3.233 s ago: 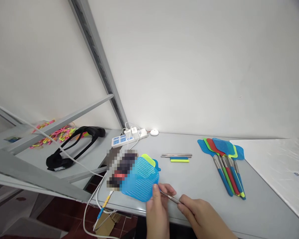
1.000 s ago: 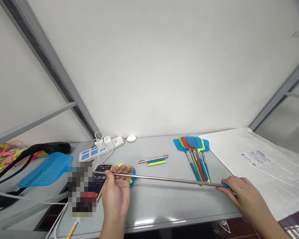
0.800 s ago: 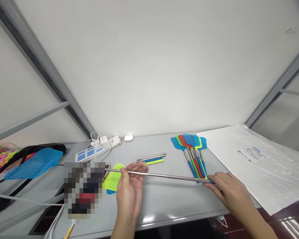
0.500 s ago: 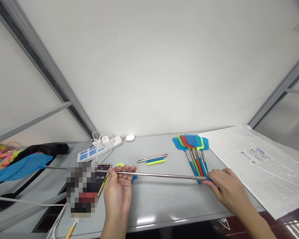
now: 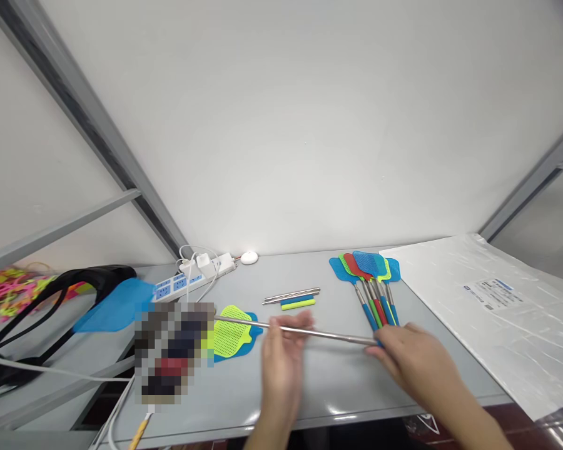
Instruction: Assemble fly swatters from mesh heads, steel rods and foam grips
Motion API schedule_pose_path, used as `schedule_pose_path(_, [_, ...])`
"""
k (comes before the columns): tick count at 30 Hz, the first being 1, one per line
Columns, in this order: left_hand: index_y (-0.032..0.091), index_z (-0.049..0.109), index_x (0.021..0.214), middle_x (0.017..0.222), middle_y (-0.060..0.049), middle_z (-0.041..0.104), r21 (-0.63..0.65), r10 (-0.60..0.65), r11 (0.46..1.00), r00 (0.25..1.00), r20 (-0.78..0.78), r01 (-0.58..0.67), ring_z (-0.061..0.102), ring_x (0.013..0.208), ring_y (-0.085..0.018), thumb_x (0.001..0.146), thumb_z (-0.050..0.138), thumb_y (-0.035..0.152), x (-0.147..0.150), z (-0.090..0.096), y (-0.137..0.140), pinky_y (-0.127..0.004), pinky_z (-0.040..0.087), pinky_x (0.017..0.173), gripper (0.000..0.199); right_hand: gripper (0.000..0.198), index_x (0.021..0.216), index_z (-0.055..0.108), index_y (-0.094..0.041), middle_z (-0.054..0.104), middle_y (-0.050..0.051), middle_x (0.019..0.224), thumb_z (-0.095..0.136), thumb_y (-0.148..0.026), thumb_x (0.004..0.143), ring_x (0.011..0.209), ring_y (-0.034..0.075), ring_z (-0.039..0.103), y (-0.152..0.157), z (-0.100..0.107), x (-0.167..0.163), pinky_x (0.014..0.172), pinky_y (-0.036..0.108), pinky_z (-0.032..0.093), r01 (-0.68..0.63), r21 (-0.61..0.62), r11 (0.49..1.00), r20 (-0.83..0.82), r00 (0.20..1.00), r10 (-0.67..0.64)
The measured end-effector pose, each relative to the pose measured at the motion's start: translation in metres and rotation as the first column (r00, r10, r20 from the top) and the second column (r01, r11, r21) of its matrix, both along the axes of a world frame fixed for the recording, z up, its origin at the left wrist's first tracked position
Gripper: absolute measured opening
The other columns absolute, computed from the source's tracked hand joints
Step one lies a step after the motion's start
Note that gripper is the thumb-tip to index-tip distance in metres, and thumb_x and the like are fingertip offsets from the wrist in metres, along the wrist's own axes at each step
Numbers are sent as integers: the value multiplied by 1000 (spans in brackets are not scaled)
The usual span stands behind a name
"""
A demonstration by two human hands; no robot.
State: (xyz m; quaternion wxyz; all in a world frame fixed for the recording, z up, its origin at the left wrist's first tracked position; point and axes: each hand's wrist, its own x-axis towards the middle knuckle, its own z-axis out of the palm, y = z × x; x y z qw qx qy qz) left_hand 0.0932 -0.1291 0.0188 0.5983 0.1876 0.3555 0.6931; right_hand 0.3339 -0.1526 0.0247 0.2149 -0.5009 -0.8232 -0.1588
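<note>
A fly swatter with a long metal rod stretches across the table, its blue mesh head at the left. My right hand is closed around the handle end, which it mostly hides. Around the middle of the rod, my left hand is closed with the thumb over it, slightly blurred. Beneath the rod lie a loose yellow-green swatter head and a blue swatter head. Behind them are loose metal rods, a blue grip sleeve and a yellow-green grip sleeve. Several fly swatters lie fanned out near my right hand.
A white power strip with plugs and cables stands at the back left, beside a round white device. A pixelated patch covers the left front. Black straps lie further left; a white plastic package covers the table's right side.
My left hand has slid right along the rod. The swatter's blue head has moved right, and the loose yellow-green and blue heads now show. My right hand keeps its hold.
</note>
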Motion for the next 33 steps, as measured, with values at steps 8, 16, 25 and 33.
schedule_pose_path(8, [17,63,113,120,-16,67,45,-168,984,982,-90,172,66,102,-26,89,60,43,-12,14,-7,-39,49,90,35,36,71,55,-21,58,-1,60,44,-42,98,54,15,51,-5,-15,-2,57,28,31,-4,-105,994,-64,998,-3])
schedule_pose_path(16, [20,62,95,92,-5,70,-48,368,930,916,160,-365,67,78,-18,93,45,54,-115,31,30,-41,54,83,38,24,84,65,-24,63,2,70,54,-42,93,61,16,56,-13,-25,55,62,30,40,-17,-138,990,-123,992,0])
schedule_pose_path(25, [18,67,102,105,-6,69,-55,406,913,913,43,-403,65,85,-15,96,47,40,-65,24,18,-29,50,77,30,28,85,65,-24,68,1,71,49,-45,96,59,17,62,-16,-22,10,57,30,39,-38,-146,989,-134,991,18])
schedule_pose_path(33, [20,62,104,113,-11,70,-8,343,939,938,-42,-344,68,91,-20,92,50,53,-3,12,-4,-35,47,81,38,42,64,46,-24,57,-1,51,39,-48,98,44,16,54,-14,4,-60,47,29,23,75,-149,986,-72,994,-87])
